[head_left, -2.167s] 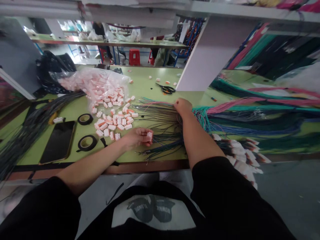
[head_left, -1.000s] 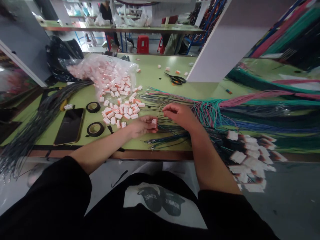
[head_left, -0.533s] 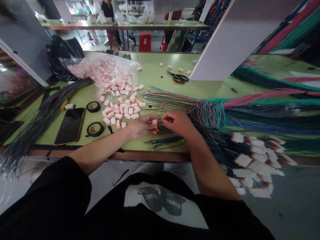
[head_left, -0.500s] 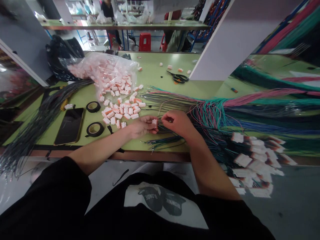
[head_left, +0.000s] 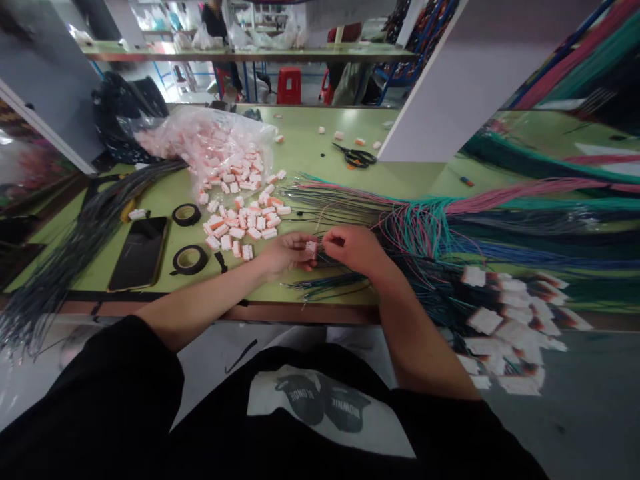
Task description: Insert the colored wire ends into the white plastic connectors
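Note:
My left hand [head_left: 286,255] pinches a small white-and-orange connector housing [head_left: 311,249] between thumb and fingers, just above the table. Close by on its right, my right hand [head_left: 353,248] has thumb and forefinger pressed together facing the housing. Whatever that pinch holds is too small to make out. Thin dark wires [head_left: 345,212] with bare tips run under and behind the hands. A pile of loose connector housings [head_left: 243,223] lies left of them, spilling from a clear plastic bag [head_left: 215,130].
Left are a phone [head_left: 139,253], tape rolls [head_left: 190,259] and grey wires [head_left: 65,247]. Black scissors [head_left: 354,156] lie toward the back, near a pale upright panel [head_left: 450,80]. Bundled pink and green wires [head_left: 425,223] stretch right; wired connectors [head_left: 515,320] overhang the front edge.
The housing in my left hand has turned slightly, showing more of its slotted face. Both hands stay close together in almost the same place.

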`<move>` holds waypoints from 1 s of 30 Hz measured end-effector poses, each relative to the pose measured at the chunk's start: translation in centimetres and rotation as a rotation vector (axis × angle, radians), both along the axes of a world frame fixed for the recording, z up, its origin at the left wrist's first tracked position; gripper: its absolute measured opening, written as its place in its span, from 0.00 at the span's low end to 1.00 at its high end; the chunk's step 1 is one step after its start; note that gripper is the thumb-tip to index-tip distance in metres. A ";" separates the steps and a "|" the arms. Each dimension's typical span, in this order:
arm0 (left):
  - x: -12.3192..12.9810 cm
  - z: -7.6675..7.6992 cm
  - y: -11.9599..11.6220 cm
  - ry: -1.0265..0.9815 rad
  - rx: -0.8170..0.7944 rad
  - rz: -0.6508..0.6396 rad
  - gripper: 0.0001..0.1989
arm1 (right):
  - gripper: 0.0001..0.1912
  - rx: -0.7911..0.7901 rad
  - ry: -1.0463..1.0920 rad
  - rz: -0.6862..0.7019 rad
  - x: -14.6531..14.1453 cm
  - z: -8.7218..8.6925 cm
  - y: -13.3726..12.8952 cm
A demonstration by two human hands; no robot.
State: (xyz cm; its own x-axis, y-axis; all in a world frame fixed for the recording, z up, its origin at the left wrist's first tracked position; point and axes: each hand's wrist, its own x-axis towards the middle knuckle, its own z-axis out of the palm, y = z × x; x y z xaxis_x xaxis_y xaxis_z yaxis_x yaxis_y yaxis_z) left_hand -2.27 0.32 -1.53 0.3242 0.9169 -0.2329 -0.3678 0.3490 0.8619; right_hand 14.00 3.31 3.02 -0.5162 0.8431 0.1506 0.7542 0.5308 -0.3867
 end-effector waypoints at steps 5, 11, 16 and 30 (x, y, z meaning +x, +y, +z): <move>0.5 0.1 -0.3 0.074 0.033 0.051 0.11 | 0.08 -0.042 0.017 0.000 -0.2 -0.4 0.1; 0.6 0.0 -0.2 0.035 -0.009 0.097 0.12 | 0.08 -0.139 0.150 0.071 0.5 -0.3 0.6; 0.7 -0.1 -0.2 0.052 -0.018 0.106 0.10 | 0.08 -0.092 0.131 0.056 0.1 -0.8 0.5; 0.4 0.1 0.0 0.006 -0.052 0.046 0.13 | 0.18 0.143 0.121 -0.275 2.6 4.2 7.2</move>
